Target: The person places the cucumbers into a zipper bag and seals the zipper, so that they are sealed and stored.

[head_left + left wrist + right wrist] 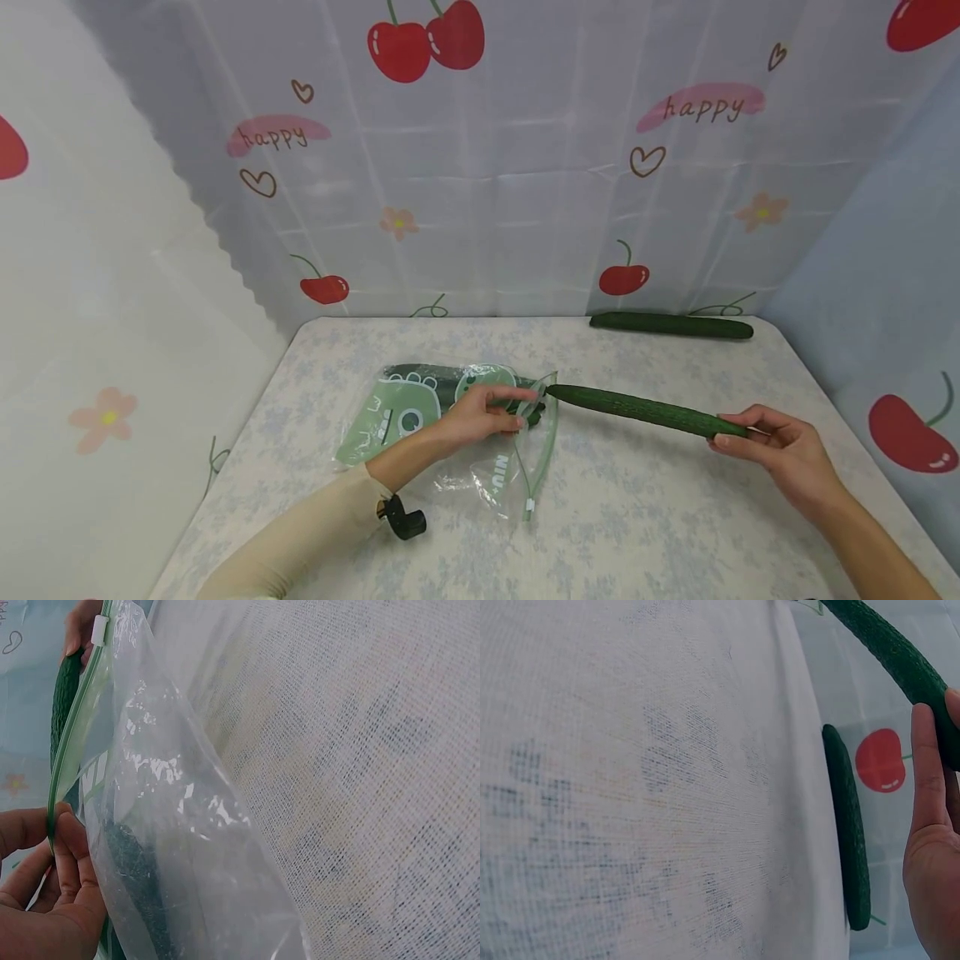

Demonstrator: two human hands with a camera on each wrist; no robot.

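My right hand (787,454) grips a long dark green cucumber (637,410) by its right end, and the cucumber's far tip points left at the mouth of a clear zip bag (480,483). The bag lies flat with green cartoon prints and has a green zip strip with a white slider (529,505). Inside it dark green cucumber (442,382) shows through the plastic. My left hand (480,417) pinches the bag's open edge; in the left wrist view, thumb and fingers close on the green strip (71,739). The right wrist view shows fingers (927,765) along the held cucumber.
Another cucumber (671,325) lies along the back edge of the table, right of centre. The cloth-covered table (645,517) meets a printed curtain (525,192) behind and on both sides. A black wrist camera (405,518) sits on my left wrist.
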